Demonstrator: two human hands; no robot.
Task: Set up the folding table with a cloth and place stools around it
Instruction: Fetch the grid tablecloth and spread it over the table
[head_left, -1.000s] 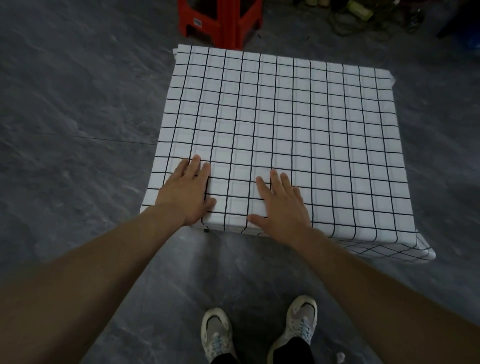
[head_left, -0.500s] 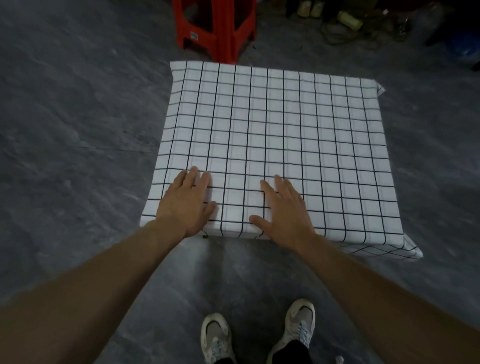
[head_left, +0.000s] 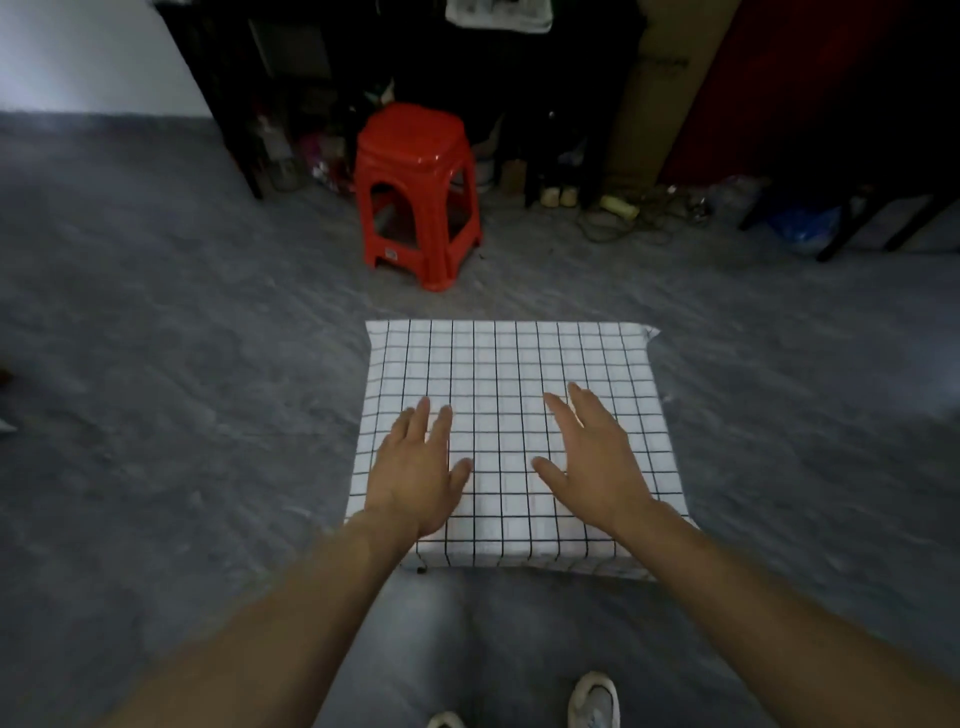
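Head view, room: grey stone-look floor (head_left: 156, 364), dim; dark furniture and a tall cardboard sheet (head_left: 660, 98) along the far wall.
Desk: low folding table, fully covered by the checked cloth (head_left: 511, 395), directly ahead of the person; white with black grid, lying flat, a small fold sticking out at the far right corner.
Left hand (head_left: 415, 478): palm down over the near left part of the cloth, fingers (head_left: 422, 415) extended and spread, gripping nothing; contact or slight hover cannot be told.
Right hand (head_left: 592, 467): same posture on the near right part, fingers flat and open, holding nothing.
Red plastic stool (head_left: 418, 192): upright on the floor beyond the far edge of the desk, apart from it.
Handling, judged: cloth soft and light, likely to slide or ruck on a smooth top; smooth from centre outward, tug at hems. Stool rigid and light; take by the seat rim or a leg bar.
Surroundings: tangled cables (head_left: 644, 218), bottles and a blue bag (head_left: 802, 226) near the wall.
Obstruction, judged: path to the stool open; clutter sits behind it.
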